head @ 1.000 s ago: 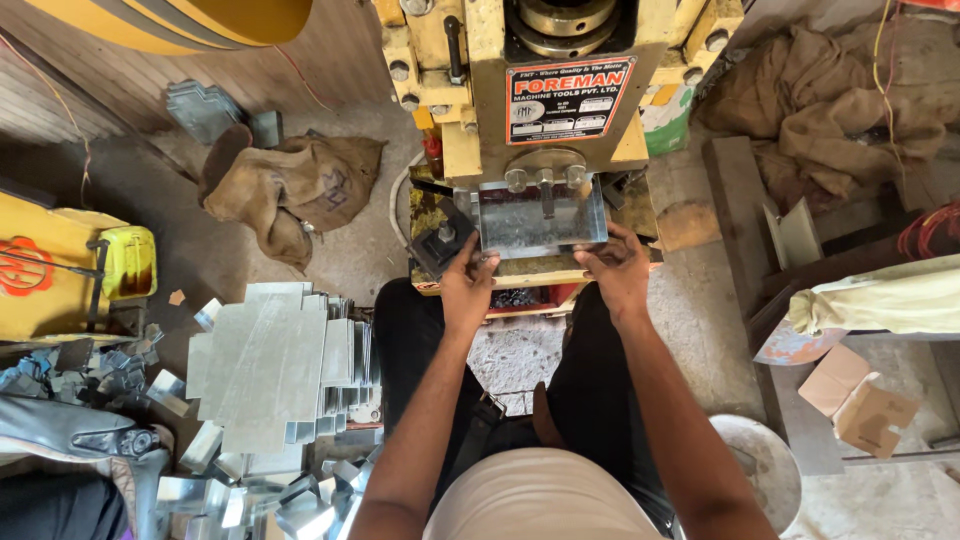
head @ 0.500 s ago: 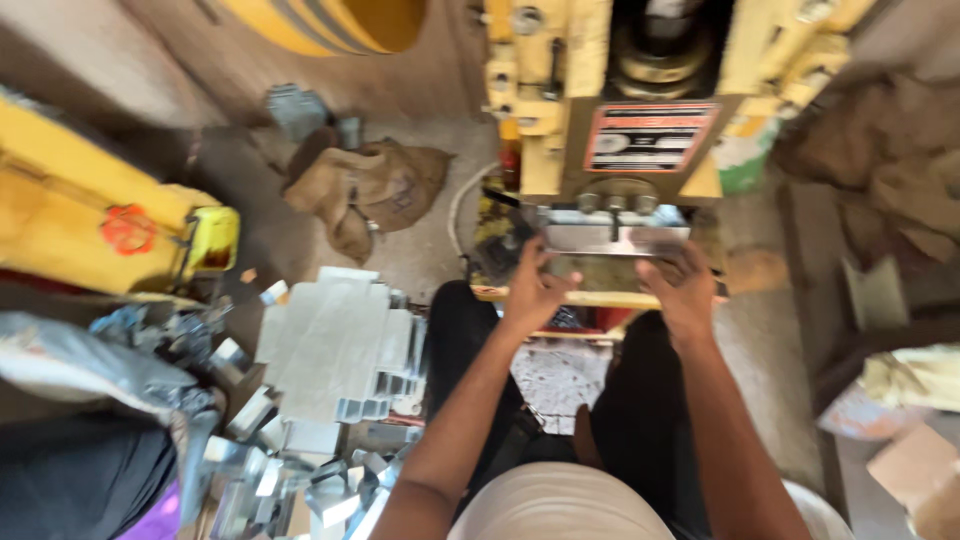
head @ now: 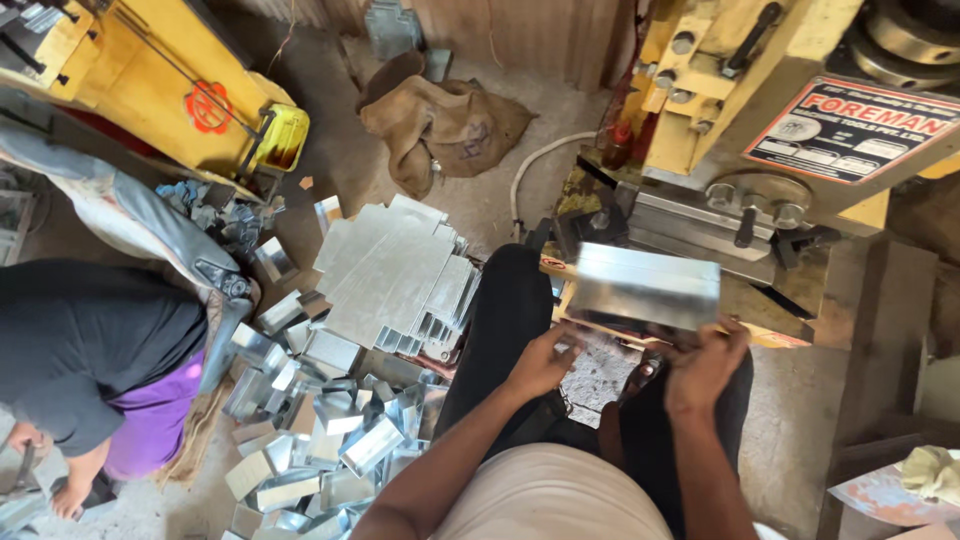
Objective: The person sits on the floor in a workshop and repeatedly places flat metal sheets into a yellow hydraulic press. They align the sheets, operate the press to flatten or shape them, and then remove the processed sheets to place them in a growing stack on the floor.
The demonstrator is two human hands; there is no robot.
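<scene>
both hands have come back from the yellow press machine (head: 780,90) toward the body, and the bent metal sheet piece (head: 645,288) comes with them. now the right hand (head: 705,362) is closed on the lower right edge of this piece. the left hand (head: 540,362) is half curled with fingers just at its lower left edge; if it grips or only touches, i cannot tell. to the left, a stack of flat metal sheets (head: 390,270) lies on the floor, with small folded metal pieces (head: 320,430) below it.
</scene>
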